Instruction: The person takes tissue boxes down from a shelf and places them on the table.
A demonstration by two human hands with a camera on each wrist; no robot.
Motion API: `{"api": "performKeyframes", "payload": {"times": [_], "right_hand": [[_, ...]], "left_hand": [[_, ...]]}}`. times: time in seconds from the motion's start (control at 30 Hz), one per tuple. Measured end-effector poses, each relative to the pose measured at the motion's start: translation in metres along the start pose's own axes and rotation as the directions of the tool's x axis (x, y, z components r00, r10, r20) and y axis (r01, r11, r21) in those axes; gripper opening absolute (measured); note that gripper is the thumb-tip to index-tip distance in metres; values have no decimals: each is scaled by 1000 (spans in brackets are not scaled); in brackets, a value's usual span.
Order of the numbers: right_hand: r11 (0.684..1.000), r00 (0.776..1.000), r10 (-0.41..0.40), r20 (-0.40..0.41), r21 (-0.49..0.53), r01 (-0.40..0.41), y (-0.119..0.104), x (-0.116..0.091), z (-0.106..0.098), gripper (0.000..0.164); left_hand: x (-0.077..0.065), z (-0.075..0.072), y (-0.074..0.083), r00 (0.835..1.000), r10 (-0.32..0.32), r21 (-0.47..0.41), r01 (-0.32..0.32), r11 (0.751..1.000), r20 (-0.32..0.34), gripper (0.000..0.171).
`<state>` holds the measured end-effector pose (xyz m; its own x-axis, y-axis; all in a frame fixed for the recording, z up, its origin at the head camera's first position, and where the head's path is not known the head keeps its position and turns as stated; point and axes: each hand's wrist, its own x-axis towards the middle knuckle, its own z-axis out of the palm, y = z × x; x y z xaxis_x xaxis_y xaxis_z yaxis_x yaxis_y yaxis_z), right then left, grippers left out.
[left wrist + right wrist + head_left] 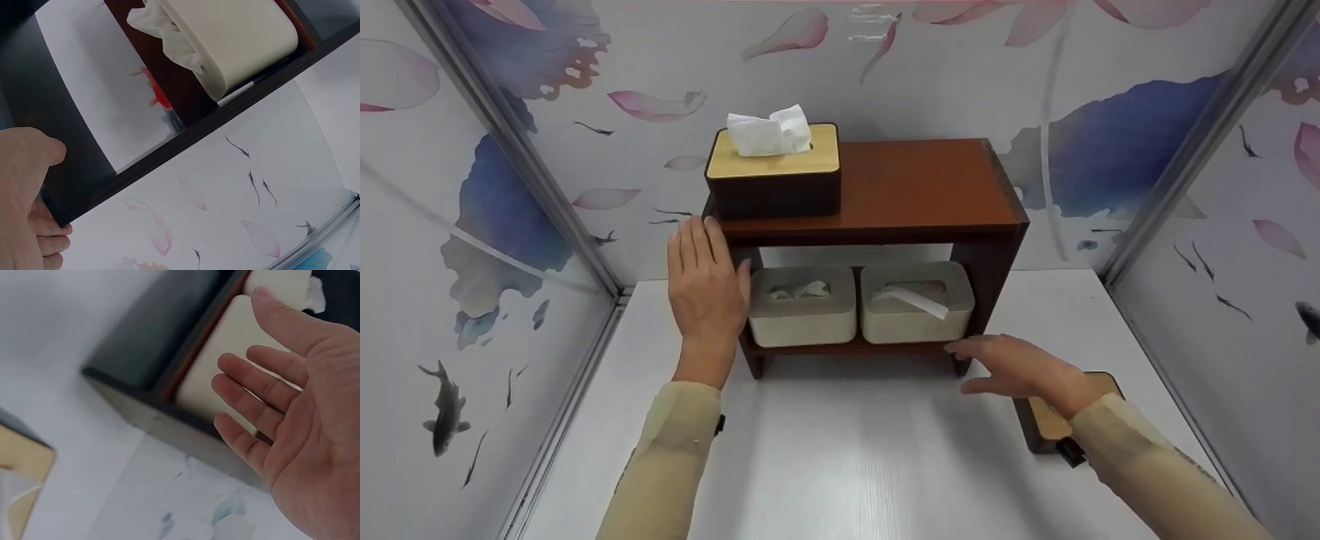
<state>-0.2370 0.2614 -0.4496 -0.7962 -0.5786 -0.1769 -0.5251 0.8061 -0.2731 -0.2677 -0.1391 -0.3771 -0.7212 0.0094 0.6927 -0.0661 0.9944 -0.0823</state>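
Observation:
A reddish-brown two-tier wooden shelf (919,187) stands on the white table. My left hand (705,289) is at its upper left corner, fingers straight and thumb apart. In the left wrist view, the thumb lies over the dark board (79,185) and the fingertips show past its edge. My right hand (1009,367) hovers by the lower right end of the shelf, holding nothing, fingers spread and slightly bent in the right wrist view. A black tissue box with a wooden lid (774,184) sits on the top left. Two cream tissue boxes, left (802,322) and right (915,322), stand side by side on the lower tier.
Another dark tissue box with a wooden lid (1042,420) rests on the white table (840,465) at the right, partly hidden beneath my right forearm. Patterned wall panels (885,67) in metal frames enclose the table at the back and both sides.

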Motion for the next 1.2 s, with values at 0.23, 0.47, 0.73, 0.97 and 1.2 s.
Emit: {"api": "performKeyframes", "payload": {"times": [0.23,0.47,0.73,0.97,1.2], "right_hand": [[989,985,-141,-99,-56,136,-33,20,-24,67],[965,957,-246,-157,-138,225,-64,34,-47,65],[933,893,-347,-289,-206,295,-93,42,-84,63],[941,851,-330,-409,-214,263,-107,50,-127,74],[975,861,-204,-465,-170,140,-120,73,-157,86]], "left_hand": [[0,2,0,1000,1,14,-1,1000,-11,74],[0,4,2,1000,3,27,-2,1000,-6,74],[-2,5,0,1000,-11,7,11,1000,-8,76],[-1,4,0,1000,-12,-5,12,1000,1,78],[-2,3,0,999,-15,-13,15,1000,30,79]]}}
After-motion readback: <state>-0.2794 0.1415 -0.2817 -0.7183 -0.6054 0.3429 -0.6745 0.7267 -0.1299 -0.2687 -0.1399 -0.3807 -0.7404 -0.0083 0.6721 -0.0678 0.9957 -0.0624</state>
